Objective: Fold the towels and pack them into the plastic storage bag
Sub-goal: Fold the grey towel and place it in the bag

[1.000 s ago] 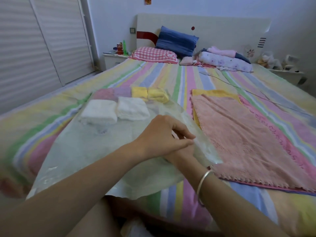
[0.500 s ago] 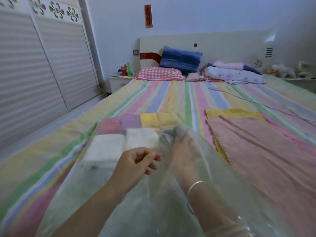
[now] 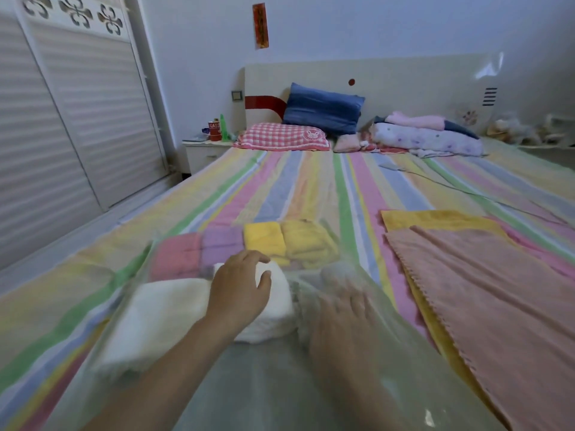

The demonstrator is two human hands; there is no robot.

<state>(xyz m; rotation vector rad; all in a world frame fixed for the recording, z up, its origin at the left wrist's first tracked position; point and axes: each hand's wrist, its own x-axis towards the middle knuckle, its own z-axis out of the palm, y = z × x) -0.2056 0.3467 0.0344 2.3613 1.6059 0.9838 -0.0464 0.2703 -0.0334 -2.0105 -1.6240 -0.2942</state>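
Striped bed (image 3: 295,188) filling the frame, blue pillow (image 3: 323,108) up at top centre. Lower centre: clear plastic bag (image 3: 280,384) lying flat, folded towels inside. Back row, left to right: pink folded towel (image 3: 175,259), purple towel (image 3: 221,247), yellow folded towels (image 3: 264,239). Front row: left white towel (image 3: 161,312) touching right white towel (image 3: 280,306). Left hand (image 3: 238,293) palm down on the right white towel, fingers loose and spread, gripping nothing. Right hand (image 3: 339,321) just right of it, blurred behind the plastic, fingers stretched flat. Far right, outside the bag: spread pink towel (image 3: 482,306) over a spread yellow towel (image 3: 435,217).
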